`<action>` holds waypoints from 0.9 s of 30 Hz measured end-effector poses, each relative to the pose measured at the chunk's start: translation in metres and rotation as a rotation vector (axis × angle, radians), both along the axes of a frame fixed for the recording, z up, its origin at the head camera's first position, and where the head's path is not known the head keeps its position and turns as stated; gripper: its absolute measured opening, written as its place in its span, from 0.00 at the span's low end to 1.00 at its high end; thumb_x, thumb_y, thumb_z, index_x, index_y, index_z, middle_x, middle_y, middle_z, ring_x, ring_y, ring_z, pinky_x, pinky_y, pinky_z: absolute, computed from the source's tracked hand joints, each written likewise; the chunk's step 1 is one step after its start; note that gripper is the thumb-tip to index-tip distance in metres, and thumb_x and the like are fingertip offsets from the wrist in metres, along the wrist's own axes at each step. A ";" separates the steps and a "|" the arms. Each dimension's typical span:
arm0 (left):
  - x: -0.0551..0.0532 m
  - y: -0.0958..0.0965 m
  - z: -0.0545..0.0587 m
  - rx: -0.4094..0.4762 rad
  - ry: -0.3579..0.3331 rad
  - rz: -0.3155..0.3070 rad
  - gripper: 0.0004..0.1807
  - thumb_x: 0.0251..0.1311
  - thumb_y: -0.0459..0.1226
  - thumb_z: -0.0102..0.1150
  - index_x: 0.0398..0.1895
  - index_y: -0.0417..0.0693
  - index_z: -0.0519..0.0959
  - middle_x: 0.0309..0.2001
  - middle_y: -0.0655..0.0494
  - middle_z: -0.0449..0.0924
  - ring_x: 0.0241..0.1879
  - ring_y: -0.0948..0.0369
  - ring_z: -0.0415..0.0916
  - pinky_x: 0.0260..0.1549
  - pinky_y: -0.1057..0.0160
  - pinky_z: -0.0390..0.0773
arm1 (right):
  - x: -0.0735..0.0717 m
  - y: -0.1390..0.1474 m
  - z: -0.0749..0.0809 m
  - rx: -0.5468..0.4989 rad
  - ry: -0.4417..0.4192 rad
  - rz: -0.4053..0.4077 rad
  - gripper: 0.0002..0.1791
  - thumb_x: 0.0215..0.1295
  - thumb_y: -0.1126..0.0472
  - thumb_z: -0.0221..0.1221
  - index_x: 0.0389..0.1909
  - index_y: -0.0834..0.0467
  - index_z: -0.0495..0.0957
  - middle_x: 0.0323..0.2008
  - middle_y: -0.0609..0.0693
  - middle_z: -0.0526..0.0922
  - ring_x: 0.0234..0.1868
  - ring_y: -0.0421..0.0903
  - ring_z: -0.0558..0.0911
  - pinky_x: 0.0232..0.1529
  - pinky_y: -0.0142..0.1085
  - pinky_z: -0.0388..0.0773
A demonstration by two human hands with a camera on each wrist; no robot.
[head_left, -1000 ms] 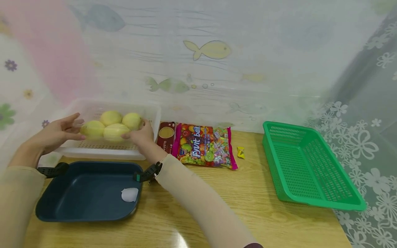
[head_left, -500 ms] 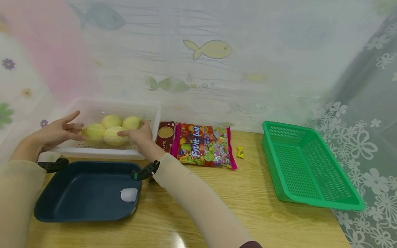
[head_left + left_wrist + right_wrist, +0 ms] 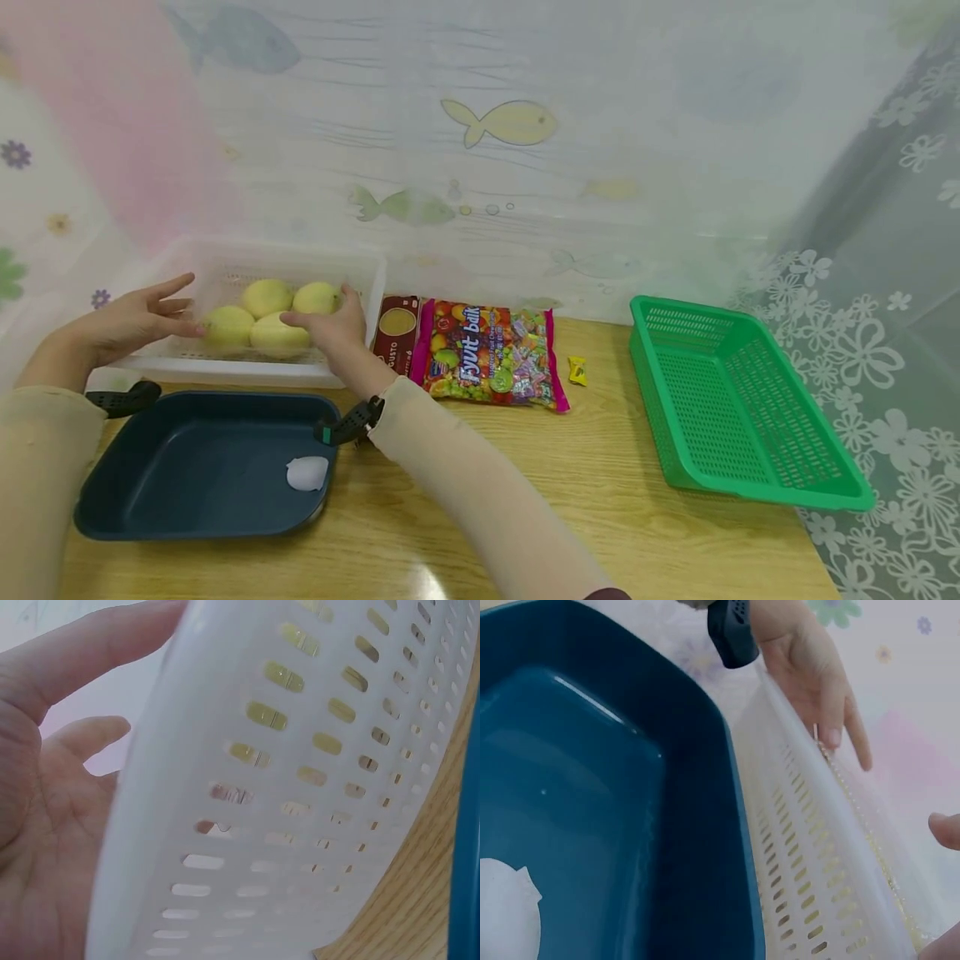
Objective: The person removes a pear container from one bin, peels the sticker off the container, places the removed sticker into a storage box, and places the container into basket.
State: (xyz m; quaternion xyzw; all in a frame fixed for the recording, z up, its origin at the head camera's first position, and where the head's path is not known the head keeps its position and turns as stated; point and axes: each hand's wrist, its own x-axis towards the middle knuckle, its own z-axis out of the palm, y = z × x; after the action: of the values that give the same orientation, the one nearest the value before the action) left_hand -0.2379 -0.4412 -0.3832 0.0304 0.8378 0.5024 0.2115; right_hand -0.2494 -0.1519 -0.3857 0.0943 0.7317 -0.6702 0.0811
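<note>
A pack of several yellow-green oval fruits [image 3: 270, 294] in clear film lies in a white perforated basket [image 3: 225, 367] at the back left. My left hand [image 3: 135, 323] is at the pack's left end, fingers loosely extended and a fingertip against the film. In the left wrist view, the left palm [image 3: 60, 787] shows behind the basket's wall. My right hand [image 3: 337, 329] is at the pack's right end, its straight thumb over the front fruit and its fingers at the far side. Only fingertips [image 3: 946, 829] of it show in the right wrist view, spread apart.
A dark blue basin [image 3: 135, 521] with a small white lump [image 3: 307, 473] in it stands before the basket. To the right are a dark red box [image 3: 396, 329], a fruit candy bag [image 3: 491, 354], a yellow wrapped sweet [image 3: 577, 371] and a green basket [image 3: 667, 450].
The fruit pack has settled slightly lower in the white basket. My right thumb has shifted up and left over the front fruit. The left hand stays at the pack's left end.
</note>
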 end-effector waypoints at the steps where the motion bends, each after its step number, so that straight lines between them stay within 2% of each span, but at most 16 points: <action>1: 0.000 0.000 0.000 -0.001 0.002 0.000 0.59 0.78 0.35 0.59 0.83 0.65 0.17 0.81 0.23 0.19 0.79 0.26 0.23 0.72 0.23 0.39 | 0.000 0.000 0.000 0.005 0.005 0.004 0.52 0.55 0.57 0.82 0.80 0.44 0.66 0.74 0.46 0.72 0.69 0.52 0.77 0.62 0.48 0.81; 8: -0.001 -0.003 -0.003 -0.007 0.012 0.013 0.58 0.78 0.39 0.59 0.83 0.67 0.19 0.82 0.25 0.21 0.80 0.27 0.24 0.73 0.24 0.38 | 0.002 0.002 -0.001 0.031 0.040 0.027 0.52 0.55 0.55 0.82 0.80 0.43 0.65 0.74 0.46 0.72 0.69 0.51 0.77 0.63 0.47 0.81; 14: 0.000 -0.003 0.000 0.017 0.034 0.020 0.57 0.79 0.38 0.58 0.84 0.70 0.21 0.82 0.28 0.19 0.79 0.27 0.21 0.72 0.23 0.35 | 0.003 0.003 0.001 0.064 0.067 0.052 0.52 0.56 0.50 0.81 0.80 0.41 0.64 0.74 0.44 0.72 0.71 0.50 0.75 0.64 0.47 0.80; 17: 0.003 -0.003 0.004 0.016 0.050 0.029 0.55 0.80 0.39 0.57 0.84 0.73 0.22 0.82 0.28 0.20 0.79 0.27 0.21 0.72 0.22 0.33 | 0.006 0.005 0.005 0.099 0.092 0.102 0.52 0.58 0.44 0.79 0.81 0.40 0.62 0.76 0.45 0.70 0.73 0.49 0.73 0.66 0.48 0.79; 20: 0.006 -0.002 0.010 0.000 0.058 0.053 0.53 0.82 0.43 0.55 0.84 0.71 0.22 0.83 0.29 0.20 0.80 0.28 0.20 0.72 0.23 0.32 | 0.008 0.011 0.009 0.143 0.130 0.176 0.54 0.59 0.40 0.77 0.83 0.39 0.59 0.78 0.45 0.67 0.76 0.49 0.70 0.68 0.49 0.77; 23: 0.010 0.001 0.013 -0.031 0.070 0.090 0.49 0.83 0.49 0.51 0.85 0.69 0.23 0.83 0.30 0.23 0.81 0.32 0.22 0.75 0.27 0.33 | 0.010 0.019 0.012 0.170 0.172 0.244 0.55 0.60 0.39 0.75 0.84 0.40 0.57 0.79 0.45 0.65 0.77 0.49 0.69 0.68 0.50 0.77; 27: 0.017 0.007 0.014 -0.057 0.088 0.139 0.46 0.82 0.56 0.48 0.85 0.73 0.26 0.85 0.33 0.30 0.83 0.36 0.28 0.78 0.33 0.34 | 0.013 0.029 0.015 0.209 0.202 0.313 0.56 0.60 0.37 0.74 0.85 0.42 0.56 0.80 0.44 0.65 0.77 0.48 0.69 0.70 0.51 0.75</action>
State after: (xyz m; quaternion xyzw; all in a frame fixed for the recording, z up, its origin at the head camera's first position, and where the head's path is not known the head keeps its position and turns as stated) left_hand -0.2204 -0.4340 -0.3696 -0.0118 0.8603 0.4900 0.1401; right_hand -0.2367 -0.1231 -0.3703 -0.0800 0.8073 -0.5761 0.1001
